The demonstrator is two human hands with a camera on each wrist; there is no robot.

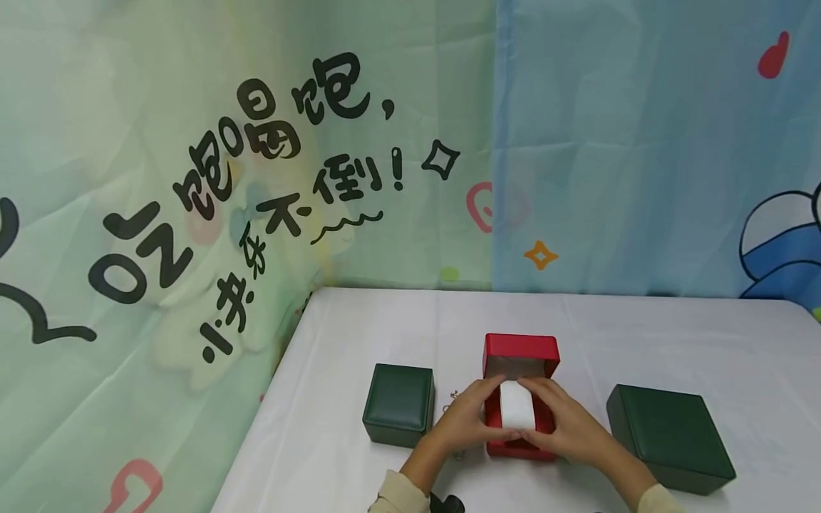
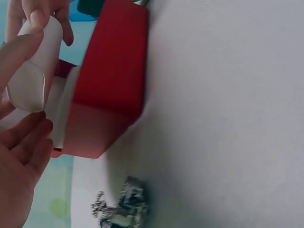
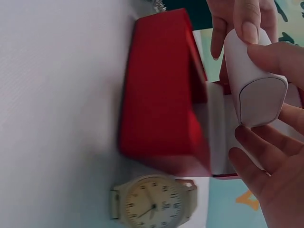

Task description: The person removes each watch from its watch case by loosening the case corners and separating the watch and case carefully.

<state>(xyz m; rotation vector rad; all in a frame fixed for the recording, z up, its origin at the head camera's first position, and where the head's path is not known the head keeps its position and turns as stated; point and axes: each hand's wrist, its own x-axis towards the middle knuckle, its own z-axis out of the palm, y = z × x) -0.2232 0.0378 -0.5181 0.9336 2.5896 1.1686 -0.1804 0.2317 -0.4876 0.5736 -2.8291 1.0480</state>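
Pinched between the left hand [image 1: 473, 419] and right hand [image 1: 567, 422], a white pad [image 1: 517, 405] is over the open red box [image 1: 521, 345], thumbs at its near end; a watch [image 3: 154, 204] lies just beside the red box, silver jewellery [image 2: 124, 209] near its left side, while a small green box [image 1: 399, 399] and larger green box [image 1: 673, 433], both closed, flank them on the white table [image 1: 385, 320]

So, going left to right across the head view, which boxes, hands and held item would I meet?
Smaller green box, left hand, white cushion, right hand, larger green box.
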